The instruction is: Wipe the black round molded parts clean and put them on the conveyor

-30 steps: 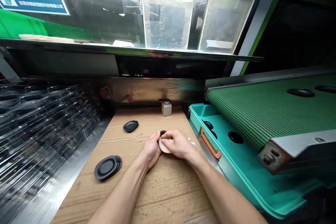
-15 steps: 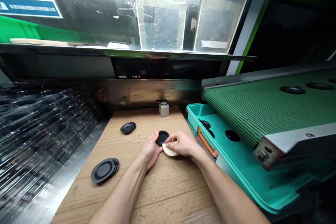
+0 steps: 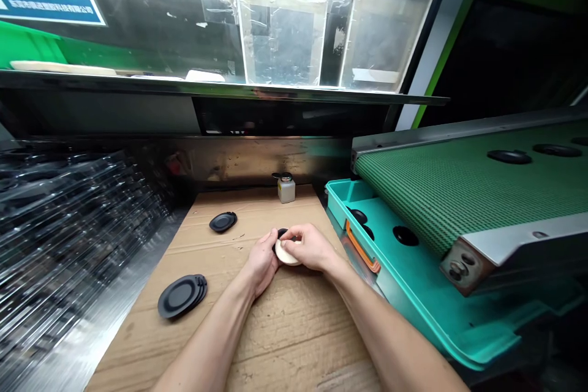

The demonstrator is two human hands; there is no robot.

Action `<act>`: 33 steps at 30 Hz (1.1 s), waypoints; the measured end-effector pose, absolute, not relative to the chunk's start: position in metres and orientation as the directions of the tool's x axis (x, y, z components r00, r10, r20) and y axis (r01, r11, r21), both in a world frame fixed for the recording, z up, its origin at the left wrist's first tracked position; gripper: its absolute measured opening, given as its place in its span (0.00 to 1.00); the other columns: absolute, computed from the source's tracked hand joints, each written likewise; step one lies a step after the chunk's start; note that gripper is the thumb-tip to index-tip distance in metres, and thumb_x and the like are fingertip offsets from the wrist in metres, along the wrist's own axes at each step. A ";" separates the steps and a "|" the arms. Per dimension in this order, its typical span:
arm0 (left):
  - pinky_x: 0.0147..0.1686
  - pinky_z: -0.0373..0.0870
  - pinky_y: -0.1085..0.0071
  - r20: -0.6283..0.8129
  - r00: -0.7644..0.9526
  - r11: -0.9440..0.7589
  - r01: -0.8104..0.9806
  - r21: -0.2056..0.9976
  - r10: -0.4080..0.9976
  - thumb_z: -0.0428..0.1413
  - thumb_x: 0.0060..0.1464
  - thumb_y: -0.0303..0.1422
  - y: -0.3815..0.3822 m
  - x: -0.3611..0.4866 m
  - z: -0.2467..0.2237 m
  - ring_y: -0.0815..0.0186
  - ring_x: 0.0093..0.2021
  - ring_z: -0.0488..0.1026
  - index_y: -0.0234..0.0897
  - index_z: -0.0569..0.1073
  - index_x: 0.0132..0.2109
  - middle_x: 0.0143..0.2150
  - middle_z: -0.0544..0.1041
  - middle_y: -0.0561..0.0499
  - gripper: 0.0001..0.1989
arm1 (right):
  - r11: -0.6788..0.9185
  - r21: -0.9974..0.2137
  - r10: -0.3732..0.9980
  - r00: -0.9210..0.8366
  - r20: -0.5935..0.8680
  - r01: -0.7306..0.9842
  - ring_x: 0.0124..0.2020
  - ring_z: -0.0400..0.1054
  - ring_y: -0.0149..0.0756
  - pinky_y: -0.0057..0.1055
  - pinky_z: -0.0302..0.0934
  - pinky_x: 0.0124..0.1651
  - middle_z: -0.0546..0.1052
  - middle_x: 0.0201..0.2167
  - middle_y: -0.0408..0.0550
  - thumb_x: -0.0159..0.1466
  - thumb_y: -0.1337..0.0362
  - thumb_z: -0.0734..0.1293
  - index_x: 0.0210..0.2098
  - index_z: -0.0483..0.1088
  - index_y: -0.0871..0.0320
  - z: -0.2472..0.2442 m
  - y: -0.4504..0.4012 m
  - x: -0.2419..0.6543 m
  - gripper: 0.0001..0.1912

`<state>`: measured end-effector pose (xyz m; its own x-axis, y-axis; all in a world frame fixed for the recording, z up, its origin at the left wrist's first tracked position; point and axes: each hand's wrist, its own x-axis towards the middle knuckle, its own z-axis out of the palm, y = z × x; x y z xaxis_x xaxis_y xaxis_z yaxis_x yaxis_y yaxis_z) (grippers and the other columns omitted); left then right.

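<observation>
Gripping a black rubber disc [image 3: 280,233] in the left hand [image 3: 263,263], right hand [image 3: 309,247] clasping a cream pad [image 3: 288,253] against the disc, both hands over flattened cardboard [image 3: 257,343], stacked discs [image 3: 180,296] off to the left

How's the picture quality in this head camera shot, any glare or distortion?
In the head view, glare washes out the clear panels up top; the wide lens stretches the green conveyor belt toward the right edge; reflections streak the stacked clear plastic trays; the left hand, right hand, black disc and cream pad look sharp.
</observation>
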<state>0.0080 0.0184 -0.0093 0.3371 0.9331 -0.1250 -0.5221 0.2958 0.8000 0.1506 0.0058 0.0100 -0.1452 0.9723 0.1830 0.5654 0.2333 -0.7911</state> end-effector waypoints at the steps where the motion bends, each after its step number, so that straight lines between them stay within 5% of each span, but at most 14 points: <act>1: 0.42 0.74 0.63 -0.120 0.340 0.294 -0.524 0.799 0.933 0.52 0.59 0.32 0.018 0.008 -0.009 0.60 0.41 0.76 0.29 0.73 0.41 0.41 0.78 0.39 0.10 | 0.218 -0.786 0.975 -0.169 0.146 0.578 0.28 0.68 0.30 0.23 0.57 0.29 0.78 0.29 0.44 0.56 0.61 0.65 0.35 0.78 0.57 0.011 0.005 0.152 0.11; 5: 0.42 0.75 0.60 -0.141 0.363 0.315 -0.481 0.819 0.921 0.51 0.60 0.34 0.018 0.007 -0.010 0.59 0.41 0.76 0.30 0.73 0.45 0.43 0.78 0.38 0.12 | 0.049 -0.740 0.990 -0.130 -0.052 0.671 0.16 0.61 0.26 0.23 0.52 0.21 0.74 0.20 0.42 0.57 0.60 0.64 0.38 0.77 0.57 0.017 -0.001 0.163 0.13; 10: 0.42 0.75 0.59 -0.142 0.338 0.297 -0.469 0.832 0.930 0.51 0.60 0.34 0.017 0.009 -0.008 0.59 0.40 0.77 0.29 0.73 0.44 0.42 0.78 0.38 0.12 | 0.144 -0.736 0.988 -0.057 0.141 0.662 0.25 0.68 0.29 0.22 0.55 0.26 0.77 0.27 0.45 0.58 0.60 0.64 0.37 0.78 0.56 0.020 -0.003 0.163 0.12; 15: 0.41 0.75 0.59 -0.179 0.334 0.326 -0.464 0.824 0.926 0.50 0.61 0.33 0.016 0.009 -0.006 0.59 0.39 0.77 0.29 0.72 0.44 0.41 0.78 0.38 0.12 | 0.091 -0.731 0.989 -0.148 -0.015 0.677 0.18 0.64 0.27 0.24 0.55 0.24 0.76 0.22 0.43 0.58 0.60 0.63 0.39 0.77 0.55 0.019 -0.003 0.165 0.14; 20: 0.41 0.76 0.58 -0.158 0.336 0.314 -0.484 0.817 0.929 0.50 0.60 0.32 0.021 0.007 -0.009 0.60 0.37 0.77 0.29 0.73 0.41 0.39 0.78 0.38 0.11 | 0.313 -0.607 0.948 -0.199 0.249 0.731 0.35 0.71 0.31 0.23 0.57 0.36 0.79 0.34 0.43 0.60 0.62 0.62 0.39 0.77 0.52 0.023 -0.003 0.150 0.12; 24: 0.43 0.75 0.54 -0.210 0.365 0.375 -0.474 0.797 0.907 0.49 0.61 0.33 0.025 0.004 -0.010 0.59 0.38 0.77 0.28 0.72 0.43 0.39 0.78 0.38 0.12 | 0.163 -0.451 0.933 0.011 0.359 0.878 0.36 0.71 0.34 0.26 0.56 0.37 0.78 0.35 0.46 0.67 0.58 0.56 0.41 0.74 0.51 0.020 -0.001 0.138 0.15; 29: 0.42 0.75 0.56 -0.209 0.344 0.365 -0.490 0.791 0.915 0.49 0.61 0.32 0.024 0.004 -0.010 0.60 0.37 0.77 0.28 0.72 0.41 0.39 0.78 0.39 0.11 | 0.252 -0.356 0.900 -0.083 0.427 0.900 0.36 0.70 0.33 0.25 0.53 0.36 0.77 0.36 0.44 0.69 0.56 0.54 0.43 0.70 0.50 0.013 -0.001 0.135 0.16; 33: 0.42 0.76 0.58 -0.209 0.351 0.372 -0.503 0.780 0.913 0.49 0.61 0.32 0.023 0.004 -0.010 0.61 0.36 0.76 0.28 0.72 0.40 0.36 0.78 0.40 0.11 | 0.120 -0.349 0.907 0.040 0.420 0.929 0.35 0.69 0.33 0.26 0.51 0.35 0.76 0.35 0.46 0.70 0.56 0.51 0.41 0.69 0.52 0.011 0.001 0.130 0.17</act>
